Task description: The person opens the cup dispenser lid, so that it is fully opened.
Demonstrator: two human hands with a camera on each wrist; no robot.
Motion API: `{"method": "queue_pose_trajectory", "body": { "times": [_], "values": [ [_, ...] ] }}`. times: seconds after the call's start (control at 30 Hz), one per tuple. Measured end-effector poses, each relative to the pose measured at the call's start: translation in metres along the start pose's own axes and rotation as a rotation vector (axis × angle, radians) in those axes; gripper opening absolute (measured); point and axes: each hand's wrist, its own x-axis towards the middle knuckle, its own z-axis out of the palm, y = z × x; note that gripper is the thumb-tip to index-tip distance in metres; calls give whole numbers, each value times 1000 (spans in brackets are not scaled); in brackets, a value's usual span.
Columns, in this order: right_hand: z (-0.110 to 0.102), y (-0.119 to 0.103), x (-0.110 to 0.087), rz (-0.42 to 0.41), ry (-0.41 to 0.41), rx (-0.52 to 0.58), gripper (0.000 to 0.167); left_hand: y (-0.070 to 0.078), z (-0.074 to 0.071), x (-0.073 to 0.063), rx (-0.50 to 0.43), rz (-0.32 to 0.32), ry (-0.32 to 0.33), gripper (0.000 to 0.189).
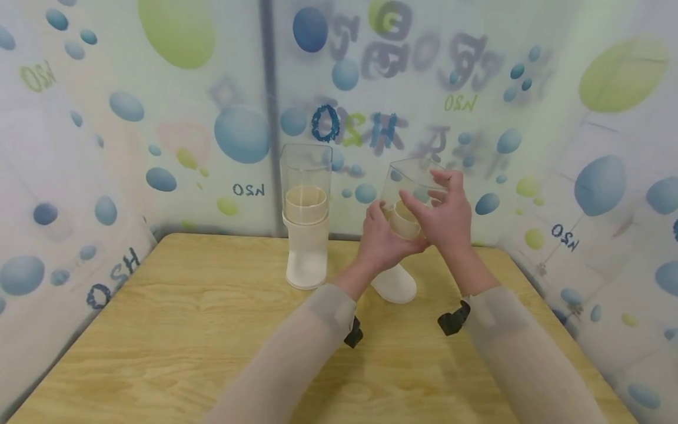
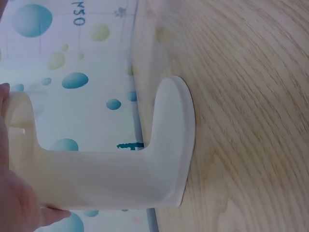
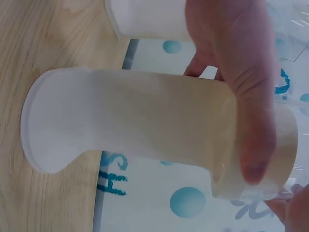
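Note:
The right-hand dispenser has a white boot-shaped stand (image 1: 396, 285) with its foot on the table, a round collar (image 3: 285, 145) and a clear square-topped container (image 1: 408, 174). My left hand (image 1: 384, 238) grips it around the collar, with the thumb lying across the front in the right wrist view. At the container's right side, my right hand (image 1: 447, 215) holds it with spread, bent fingers, the thumb reaching in front. Only part of the right hand shows at the corner of the right wrist view. To the left stands a matching dispenser (image 1: 307, 235), upright and untouched.
A wood-grain table (image 1: 212, 330) carries both dispensers. Behind it and at both sides hang pale sheets (image 1: 190, 118) printed with blue and green drops and letters. The left dispenser stands close to the left hand, near the back edge.

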Motion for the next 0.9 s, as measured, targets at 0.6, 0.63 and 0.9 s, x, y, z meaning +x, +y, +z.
{"method": "queue_pose_trajectory", "body": {
  "times": [0.6, 0.63, 0.9],
  "values": [
    [-5, -19, 7, -32, -20, -154, 68, -5, -8, 7, -28, 42, -52, 126],
    [-5, -20, 7, -16, -18, -154, 68, -5, -8, 7, -29, 47, -54, 126],
    [-9, -24, 6, 6, -28, -195, 68, -4, -11, 6, -23, 44, -75, 125]
  ]
}}
